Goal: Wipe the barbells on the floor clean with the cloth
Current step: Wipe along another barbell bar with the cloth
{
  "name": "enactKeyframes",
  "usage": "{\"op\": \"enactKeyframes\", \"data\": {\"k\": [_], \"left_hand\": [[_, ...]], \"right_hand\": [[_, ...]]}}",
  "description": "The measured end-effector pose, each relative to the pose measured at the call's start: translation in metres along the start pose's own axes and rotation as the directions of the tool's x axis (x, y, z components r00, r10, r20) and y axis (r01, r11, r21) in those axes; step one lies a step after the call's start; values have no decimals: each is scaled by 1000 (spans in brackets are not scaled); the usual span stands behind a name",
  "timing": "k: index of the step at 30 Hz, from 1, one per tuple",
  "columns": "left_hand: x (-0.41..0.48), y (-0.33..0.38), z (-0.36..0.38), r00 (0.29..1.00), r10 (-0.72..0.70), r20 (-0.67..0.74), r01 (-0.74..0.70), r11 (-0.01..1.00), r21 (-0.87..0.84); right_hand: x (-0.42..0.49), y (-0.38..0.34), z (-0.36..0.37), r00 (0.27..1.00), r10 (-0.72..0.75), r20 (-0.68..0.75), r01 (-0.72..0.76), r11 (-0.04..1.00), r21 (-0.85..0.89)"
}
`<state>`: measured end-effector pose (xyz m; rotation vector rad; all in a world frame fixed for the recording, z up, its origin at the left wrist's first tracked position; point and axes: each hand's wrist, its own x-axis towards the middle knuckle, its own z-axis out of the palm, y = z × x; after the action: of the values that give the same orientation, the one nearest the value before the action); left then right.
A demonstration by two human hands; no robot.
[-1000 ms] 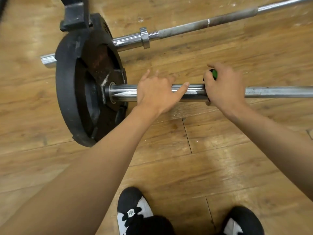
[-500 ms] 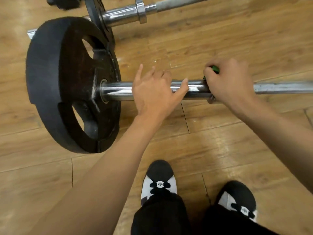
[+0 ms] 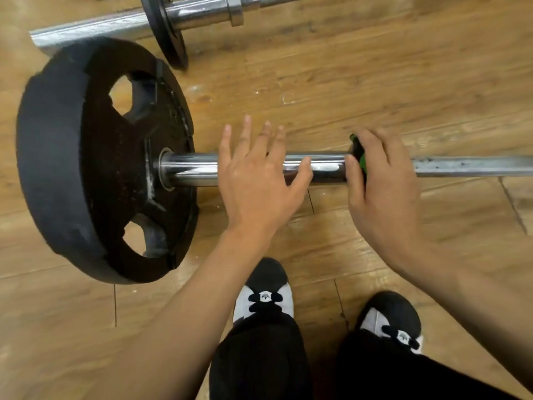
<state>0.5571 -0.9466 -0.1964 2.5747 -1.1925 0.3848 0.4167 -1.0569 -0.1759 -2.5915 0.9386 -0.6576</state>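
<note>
A barbell lies across the wooden floor, with a chrome sleeve [image 3: 190,168] and a duller shaft [image 3: 467,166] running off to the right. A big black plate [image 3: 86,168] sits on its left end. My left hand [image 3: 256,180] hovers over the sleeve with straight, spread fingers, and the thumb lies along the chrome. My right hand [image 3: 386,192] curls around a black and green collar-like piece [image 3: 359,157] where sleeve meets shaft. No cloth is in sight.
A second barbell [image 3: 199,10] lies at the top with a thin black plate [image 3: 170,33] and a steel collar. My two black and white shoes [image 3: 265,295] [image 3: 395,321] stand just below the near bar. Wooden floor surrounds everything.
The view has swung so the plate and second bar sit closer and lower. My left fingers have straightened and spread above the sleeve. The right hand keeps its grip in the same spot.
</note>
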Motion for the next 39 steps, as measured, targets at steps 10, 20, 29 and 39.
{"op": "enactKeyframes", "data": {"k": [10,20,29,39], "left_hand": [[-15,19,-5,997,-73,30,72,997,27],[-37,20,3,976,-9,-220,4,1000,-22],[-33,19,6,980,-1,-201,-1,1000,-14],[13,12,9,999,7,43,-7,1000,6]], "right_hand": [[-10,-6,-7,996,94,2,-94,995,40],[-24,-13,-16,993,103,63,-101,994,-36],[-6,-4,-5,987,136,84,-129,988,-81],[31,2,7,981,178,79,-174,983,-60]]}}
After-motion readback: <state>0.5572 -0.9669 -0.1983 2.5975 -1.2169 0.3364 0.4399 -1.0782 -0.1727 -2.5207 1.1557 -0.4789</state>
